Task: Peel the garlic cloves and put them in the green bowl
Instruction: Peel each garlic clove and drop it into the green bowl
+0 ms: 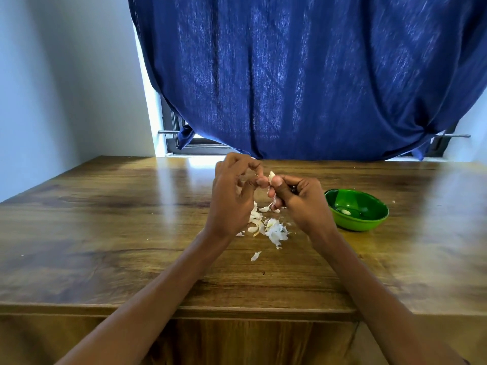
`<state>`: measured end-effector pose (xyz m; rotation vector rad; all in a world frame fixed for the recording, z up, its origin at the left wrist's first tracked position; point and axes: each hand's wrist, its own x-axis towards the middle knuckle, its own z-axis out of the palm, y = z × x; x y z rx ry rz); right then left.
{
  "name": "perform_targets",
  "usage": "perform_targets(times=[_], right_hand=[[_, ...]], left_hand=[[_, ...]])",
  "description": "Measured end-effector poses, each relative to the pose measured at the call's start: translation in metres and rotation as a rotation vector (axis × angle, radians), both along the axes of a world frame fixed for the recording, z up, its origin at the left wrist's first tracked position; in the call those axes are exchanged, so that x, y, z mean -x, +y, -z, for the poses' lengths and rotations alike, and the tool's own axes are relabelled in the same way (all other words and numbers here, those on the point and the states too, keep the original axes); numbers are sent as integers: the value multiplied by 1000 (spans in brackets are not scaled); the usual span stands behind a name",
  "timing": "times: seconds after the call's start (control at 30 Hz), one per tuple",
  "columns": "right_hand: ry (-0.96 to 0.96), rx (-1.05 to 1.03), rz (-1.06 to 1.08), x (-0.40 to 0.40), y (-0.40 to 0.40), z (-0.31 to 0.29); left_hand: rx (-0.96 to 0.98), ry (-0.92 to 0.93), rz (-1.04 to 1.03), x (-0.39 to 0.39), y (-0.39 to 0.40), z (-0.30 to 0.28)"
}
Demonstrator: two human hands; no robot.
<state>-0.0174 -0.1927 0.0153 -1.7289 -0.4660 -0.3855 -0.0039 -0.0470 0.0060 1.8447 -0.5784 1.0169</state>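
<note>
I pinch the small white garlic clove between my left hand and right hand, stripping skin above the shiny green plastic bowl.

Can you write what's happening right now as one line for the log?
step: peeling | left hand, right hand: both pinch garlic clove | green bowl: one peeled clove inside | skins: on table

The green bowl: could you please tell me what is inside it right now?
One pale peeled garlic clove lies on the bottom of the green bowl. The near inner wall is hidden by the rim, so nothing can be told there.
</note>
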Motion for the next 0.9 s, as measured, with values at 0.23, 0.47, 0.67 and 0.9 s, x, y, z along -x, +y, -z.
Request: perform_targets(times=[0.23,0.47,0.67,0.9], right_hand=[[23,-91,5,-2,0,1],[178,-247,-61,-3,-3,2],[234,-317,-111,-4,-8,-1],[216,-333,-23,-5,-9,0]], left_hand=[[37,-59,18,5,0,-2],[20,-118,-2,10,-2,-1],[31,-133,-38,10,-2,0],[-76,-176,-127,3,0,4]])
